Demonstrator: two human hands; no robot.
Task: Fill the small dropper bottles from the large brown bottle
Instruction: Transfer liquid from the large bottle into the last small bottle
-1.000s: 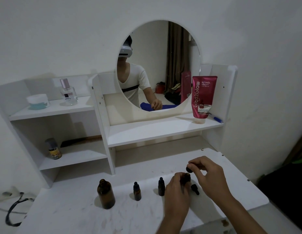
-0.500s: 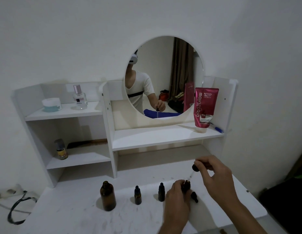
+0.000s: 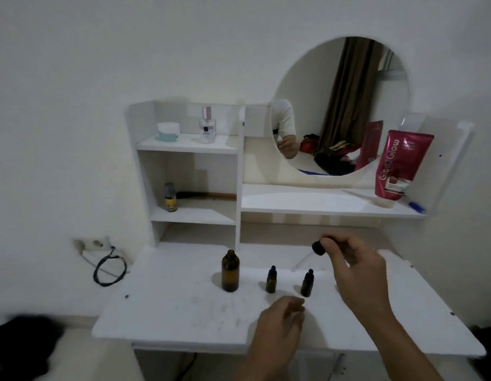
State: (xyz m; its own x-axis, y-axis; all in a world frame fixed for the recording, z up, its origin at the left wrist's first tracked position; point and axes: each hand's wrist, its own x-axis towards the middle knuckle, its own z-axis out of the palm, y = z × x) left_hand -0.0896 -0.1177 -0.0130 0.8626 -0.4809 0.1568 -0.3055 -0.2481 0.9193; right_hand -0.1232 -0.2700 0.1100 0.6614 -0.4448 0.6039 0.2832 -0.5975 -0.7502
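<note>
The large brown bottle (image 3: 230,270) stands uncapped on the white tabletop (image 3: 183,312). To its right stand two small dropper bottles (image 3: 271,280) (image 3: 307,283), both capped and upright. My right hand (image 3: 354,268) is raised behind them and pinches a black dropper cap (image 3: 318,247); its glass pipette (image 3: 300,262) slants down to the left above the table. My left hand (image 3: 280,323) hovers low, in front of the small bottles, blurred, its fingers loosely curled with nothing visible in them. A third small bottle seen earlier is out of sight behind my right hand.
A white shelf unit (image 3: 238,174) with a round mirror (image 3: 340,105) stands behind the table. A pink tube (image 3: 400,166), a perfume bottle (image 3: 207,127), a jar (image 3: 168,131) and a small yellow-labelled bottle (image 3: 170,198) sit on its shelves. A wall socket with black cable (image 3: 109,265) lies left.
My left hand let go of the small bottle and drew back toward me. My right hand lifted the dropper cap with its pipette out. The view swung left.
</note>
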